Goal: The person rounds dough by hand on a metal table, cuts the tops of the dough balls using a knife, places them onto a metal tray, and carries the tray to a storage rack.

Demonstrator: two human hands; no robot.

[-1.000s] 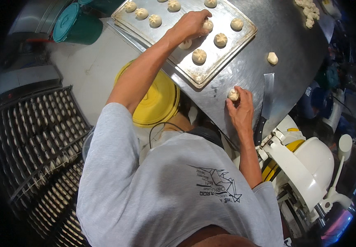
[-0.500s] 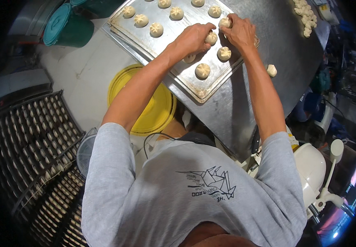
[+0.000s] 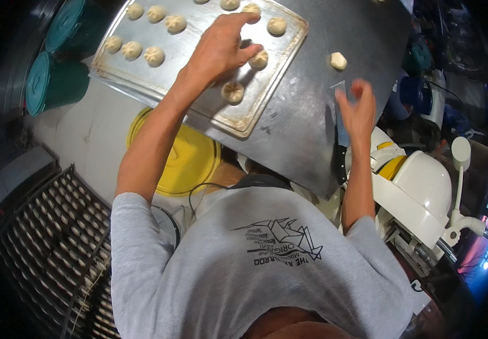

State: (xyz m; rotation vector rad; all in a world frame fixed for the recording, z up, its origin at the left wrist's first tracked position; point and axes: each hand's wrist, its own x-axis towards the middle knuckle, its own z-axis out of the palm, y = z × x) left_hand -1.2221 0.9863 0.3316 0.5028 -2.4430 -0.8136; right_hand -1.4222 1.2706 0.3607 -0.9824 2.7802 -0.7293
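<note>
Over the metal baking tray (image 3: 244, 125), my left hand (image 3: 219, 50) is open, thumb and forefinger apart. Its thumb is close to a pleated dough bun (image 3: 258, 59), and the forefinger reaches beside another bun (image 3: 251, 9); whether it touches them I cannot tell. A star-topped bun (image 3: 233, 92) sits nearer the tray's front corner. To the right, above the steel table, my right hand (image 3: 359, 112) is empty and slightly blurred, thumb and fingers apart. Beneath and beside it lies a knife (image 3: 340, 127) with a toothed blade and black handle. A plain dough piece (image 3: 338, 61) lies just beyond that hand.
The steel table (image 3: 297, 133) carries the tray. On the floor at left stand a yellow round lid (image 3: 190, 161), green lidded bins (image 3: 57, 85) and a dark rack (image 3: 52, 226) of many small pale pieces. A white machine (image 3: 419, 181) stands right of the table.
My right hand has left the bun at the tray and come back right, over the table by the knife. My left hand has opened wider. The view has shifted toward the right.
</note>
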